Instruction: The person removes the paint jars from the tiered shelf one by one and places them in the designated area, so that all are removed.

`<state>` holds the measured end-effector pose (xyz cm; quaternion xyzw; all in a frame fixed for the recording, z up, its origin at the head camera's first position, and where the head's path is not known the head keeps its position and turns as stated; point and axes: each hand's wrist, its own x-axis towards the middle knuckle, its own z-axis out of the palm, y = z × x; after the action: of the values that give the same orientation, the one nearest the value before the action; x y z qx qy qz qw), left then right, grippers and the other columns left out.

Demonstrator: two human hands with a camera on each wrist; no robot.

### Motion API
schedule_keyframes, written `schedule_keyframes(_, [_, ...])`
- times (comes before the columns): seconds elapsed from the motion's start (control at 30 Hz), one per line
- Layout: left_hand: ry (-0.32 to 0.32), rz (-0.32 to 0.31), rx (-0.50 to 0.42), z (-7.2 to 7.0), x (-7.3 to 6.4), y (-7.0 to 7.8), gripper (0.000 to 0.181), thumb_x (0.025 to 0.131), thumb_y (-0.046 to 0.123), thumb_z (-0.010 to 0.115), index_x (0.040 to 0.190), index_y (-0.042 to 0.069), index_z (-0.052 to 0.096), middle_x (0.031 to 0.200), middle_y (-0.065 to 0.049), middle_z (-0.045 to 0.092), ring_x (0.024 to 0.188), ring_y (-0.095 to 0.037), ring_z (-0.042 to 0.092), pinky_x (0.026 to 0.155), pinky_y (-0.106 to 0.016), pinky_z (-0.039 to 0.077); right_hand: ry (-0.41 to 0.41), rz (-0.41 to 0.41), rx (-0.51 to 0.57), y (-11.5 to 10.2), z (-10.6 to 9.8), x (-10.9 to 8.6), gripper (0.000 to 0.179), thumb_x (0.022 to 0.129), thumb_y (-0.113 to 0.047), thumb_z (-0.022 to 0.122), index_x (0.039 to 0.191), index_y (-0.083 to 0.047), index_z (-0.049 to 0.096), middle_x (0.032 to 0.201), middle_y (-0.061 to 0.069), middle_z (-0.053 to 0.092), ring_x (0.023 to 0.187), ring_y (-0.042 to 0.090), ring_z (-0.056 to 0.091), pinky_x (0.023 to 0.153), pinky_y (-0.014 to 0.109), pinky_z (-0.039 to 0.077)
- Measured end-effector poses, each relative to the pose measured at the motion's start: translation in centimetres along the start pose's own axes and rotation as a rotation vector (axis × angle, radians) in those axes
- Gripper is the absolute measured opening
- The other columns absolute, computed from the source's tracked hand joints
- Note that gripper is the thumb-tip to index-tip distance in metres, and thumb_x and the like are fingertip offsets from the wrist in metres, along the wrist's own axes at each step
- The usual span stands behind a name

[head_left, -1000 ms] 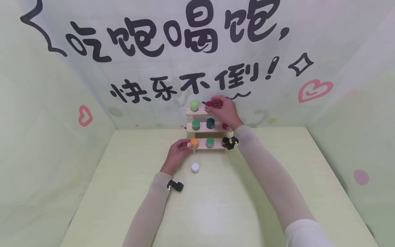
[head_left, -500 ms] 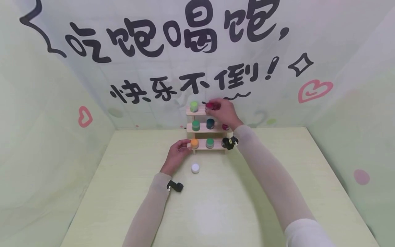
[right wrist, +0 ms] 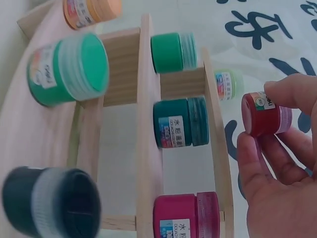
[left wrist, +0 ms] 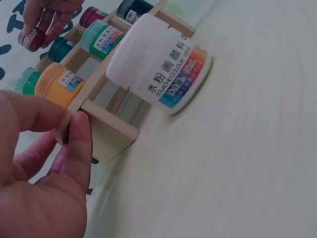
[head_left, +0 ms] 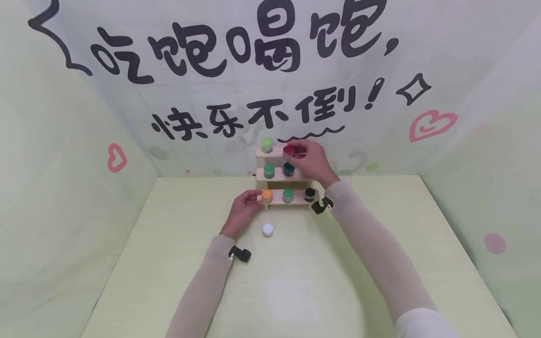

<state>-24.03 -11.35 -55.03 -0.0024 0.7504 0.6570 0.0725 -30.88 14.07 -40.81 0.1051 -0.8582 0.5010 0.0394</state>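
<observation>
A three-tier wooden rack [right wrist: 145,99] carries small gouache paint jars. My left hand [head_left: 242,213] pinches the left end of its lowest shelf between thumb and fingers, beside the orange jar [left wrist: 62,84]. Up by the top shelf, my right hand [head_left: 313,160] holds a red paint jar [right wrist: 262,114] by thumb and fingers. In the right wrist view that jar is apart from the rack. A light green jar [head_left: 266,145] stands on the top shelf. The middle shelf bears a green jar [right wrist: 167,52], a dark teal jar [right wrist: 171,122] and a magenta jar [right wrist: 181,215].
A white paint jar [head_left: 267,230] stands on the table [head_left: 296,281] in front of the rack. On the lowest shelf are also a green jar [head_left: 288,195] and a black jar [head_left: 310,195]. A printed cloth wall [head_left: 236,89] rises right behind the rack.
My right hand has moved slightly down and to the right, bringing the red paint jar off its place on the top shelf. The left hand keeps its grip on the rack.
</observation>
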Motion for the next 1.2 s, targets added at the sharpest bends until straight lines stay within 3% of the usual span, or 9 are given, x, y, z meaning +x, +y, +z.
schedule_keyframes(0.23, [-0.005,-0.015,-0.033,-0.1,0.2,0.0,0.034,0.096,0.015,0.074,0.129,0.018,0.071,0.125,-0.009,0.070,0.115,-0.021,0.066,0.098,-0.028,0.060,-0.033,-0.029,0.063,0.1,0.3,-2.2,0.049,0.091,-0.020,0.084,0.136,-0.007,0.069,0.123,0.011,0.073,0.110,0.027,0.074,0.099,0.038,0.063])
schedule_keyframes(0.8, [-0.007,-0.023,-0.004,-0.3,0.1,0.1,0.035,0.096,0.020,0.074,0.131,0.022,0.070,0.127,-0.007,0.070,0.113,-0.020,0.067,0.099,-0.030,0.055,-0.092,-0.092,0.165,1.7,1.1,-6.6,0.042,0.091,-0.012,0.083,0.130,-0.005,0.071,0.127,0.013,0.069,0.115,0.029,0.073,0.098,0.028,0.062])
schedule_keyframes(1.07, [-0.017,-0.024,-0.022,0.1,0.1,0.0,0.037,0.096,0.019,0.074,0.133,0.021,0.069,0.128,-0.008,0.071,0.114,-0.019,0.069,0.103,-0.033,0.056,-0.117,-0.024,0.132,2.8,1.5,-8.7,0.043,0.091,-0.013,0.082,0.133,-0.010,0.070,0.129,0.011,0.071,0.113,0.032,0.075,0.101,0.044,0.062])
schedule_keyframes(1.2, [-0.014,-0.031,-0.013,0.1,-0.1,-0.1,0.036,0.097,0.020,0.075,0.132,0.023,0.069,0.128,-0.007,0.069,0.117,-0.021,0.065,0.103,-0.033,0.056,-0.131,-0.024,0.121,3.6,1.9,-9.5,0.043,0.092,-0.008,0.079,0.133,-0.010,0.070,0.129,0.011,0.071,0.114,0.031,0.074,0.100,0.042,0.063])
